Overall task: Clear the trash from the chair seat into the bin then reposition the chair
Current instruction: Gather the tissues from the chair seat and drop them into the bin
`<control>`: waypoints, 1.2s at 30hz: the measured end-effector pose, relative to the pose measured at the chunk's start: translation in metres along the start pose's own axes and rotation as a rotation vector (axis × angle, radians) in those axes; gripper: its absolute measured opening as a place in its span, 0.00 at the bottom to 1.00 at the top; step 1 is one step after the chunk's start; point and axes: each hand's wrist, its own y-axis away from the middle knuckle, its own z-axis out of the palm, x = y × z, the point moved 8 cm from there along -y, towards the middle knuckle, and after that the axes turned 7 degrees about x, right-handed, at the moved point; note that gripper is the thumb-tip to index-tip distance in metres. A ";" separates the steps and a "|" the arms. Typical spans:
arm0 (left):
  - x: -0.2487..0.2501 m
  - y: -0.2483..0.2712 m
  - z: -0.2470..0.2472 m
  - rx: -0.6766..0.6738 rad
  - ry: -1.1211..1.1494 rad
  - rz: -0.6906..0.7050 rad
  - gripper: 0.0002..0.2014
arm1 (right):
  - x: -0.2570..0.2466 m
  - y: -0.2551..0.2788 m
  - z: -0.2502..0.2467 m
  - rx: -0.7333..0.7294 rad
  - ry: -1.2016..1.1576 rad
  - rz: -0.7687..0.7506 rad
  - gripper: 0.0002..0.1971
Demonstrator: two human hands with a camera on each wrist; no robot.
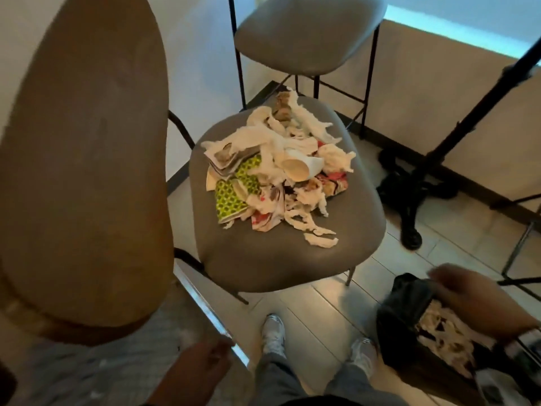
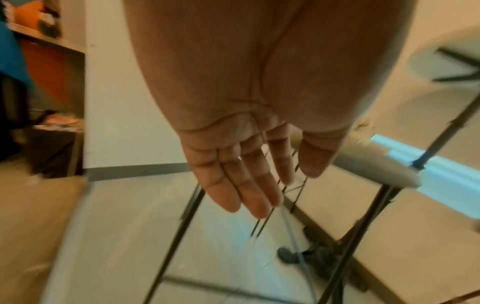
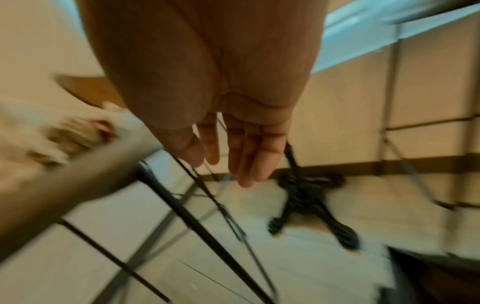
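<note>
Chair seat: a large heap of trash is carried mid-seat, a paper cup lying in it.
Bin: black-lined, on the floor right of the chair; shredded paper is held inside.
Right hand: empty over the bin, fingers loosely straight.
Left hand: empty, fingers straight.
Step advised: big handfuls are judged best, strips gathered inward.

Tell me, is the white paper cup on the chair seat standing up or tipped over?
Tipped over. The paper cup lies on its side atop the trash pile, its open mouth facing the camera.
</note>
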 end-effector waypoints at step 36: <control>0.288 -0.103 0.019 0.490 -0.247 0.665 0.11 | -0.175 -0.100 -0.055 0.189 -0.128 -0.546 0.23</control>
